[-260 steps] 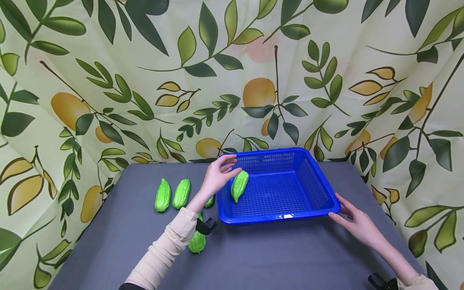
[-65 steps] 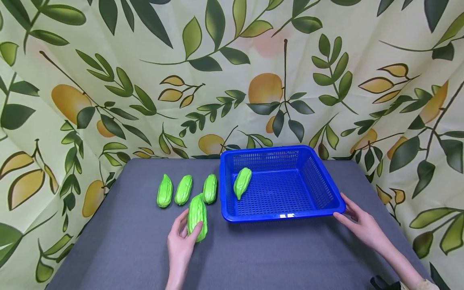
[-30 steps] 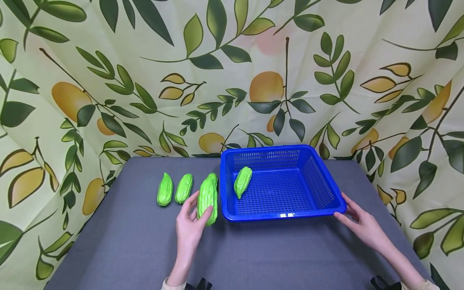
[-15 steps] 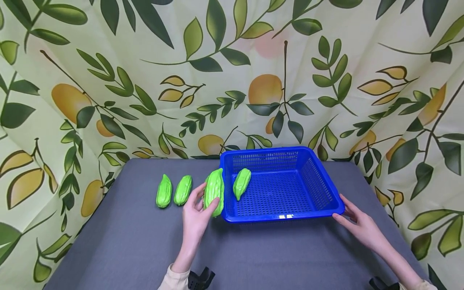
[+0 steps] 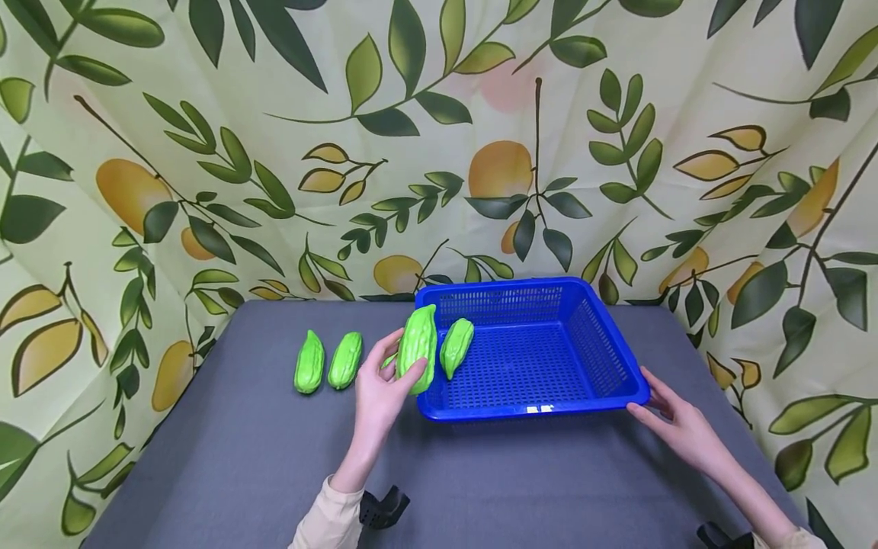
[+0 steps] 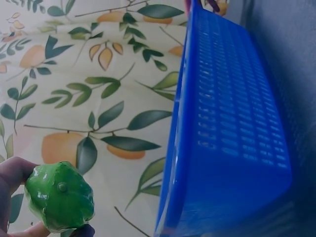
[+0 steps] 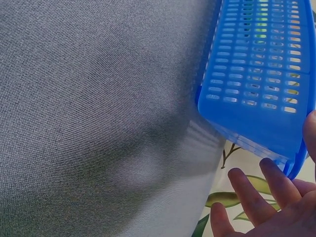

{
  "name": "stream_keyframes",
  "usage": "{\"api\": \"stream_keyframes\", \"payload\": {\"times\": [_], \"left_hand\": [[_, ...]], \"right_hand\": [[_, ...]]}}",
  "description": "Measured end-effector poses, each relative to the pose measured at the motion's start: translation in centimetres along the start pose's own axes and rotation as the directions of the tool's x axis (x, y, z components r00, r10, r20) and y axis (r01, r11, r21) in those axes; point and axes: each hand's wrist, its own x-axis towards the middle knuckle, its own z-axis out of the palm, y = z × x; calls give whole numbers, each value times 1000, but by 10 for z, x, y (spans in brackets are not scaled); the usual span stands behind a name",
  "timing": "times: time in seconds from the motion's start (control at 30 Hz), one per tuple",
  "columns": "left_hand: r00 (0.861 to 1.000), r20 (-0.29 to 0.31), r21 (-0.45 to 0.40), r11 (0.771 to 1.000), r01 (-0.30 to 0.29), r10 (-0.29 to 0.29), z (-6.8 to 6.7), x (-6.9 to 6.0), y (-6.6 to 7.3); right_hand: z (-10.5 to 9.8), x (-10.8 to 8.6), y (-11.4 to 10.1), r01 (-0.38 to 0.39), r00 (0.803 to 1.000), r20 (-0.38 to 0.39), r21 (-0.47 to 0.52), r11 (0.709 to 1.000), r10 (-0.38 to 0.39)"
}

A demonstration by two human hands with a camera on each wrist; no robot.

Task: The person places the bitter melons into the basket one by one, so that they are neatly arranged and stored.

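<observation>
My left hand [image 5: 384, 385] holds a light green, ridged bitter gourd [image 5: 417, 352] between thumb and fingers, raised over the left rim of a blue plastic basket [image 5: 535, 412]. In the left wrist view the end of this gourd [image 6: 60, 196] faces the camera, apart from the basket's wall [image 6: 232, 123]. Another bitter gourd [image 5: 456, 348] lies inside the basket at its left. My right hand [image 5: 679, 427] grips the basket's front right corner; the right wrist view shows its fingers [image 7: 252, 197] spread, some at the rim.
Two more bitter gourds, one at far left [image 5: 310, 363] and one beside it [image 5: 345, 361], lie on the grey tabletop [image 5: 226, 457]. A further one is mostly hidden behind my left hand. A leaf-and-fruit printed cloth [image 5: 425, 152] hangs behind the table and at its sides.
My left hand has picked up the front gourd from the table and carried it up and right to the basket's left rim. My right hand keeps its place at the corner.
</observation>
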Motion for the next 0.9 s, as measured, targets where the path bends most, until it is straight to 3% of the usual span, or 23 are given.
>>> {"api": "stream_keyframes", "payload": {"times": [0.23, 0.5, 0.9], "left_hand": [[998, 37, 14, 999, -42, 41, 4, 12, 5], [995, 67, 6, 998, -69, 68, 8, 20, 13], [988, 151, -5, 999, -42, 43, 24, 34, 21]], "right_hand": [[0, 1, -1, -29, 999, 16, 9, 1000, 29], [0, 0, 2, 15, 1000, -5, 4, 1000, -14], [1, 0, 2, 6, 1000, -2, 4, 1000, -6]]}}
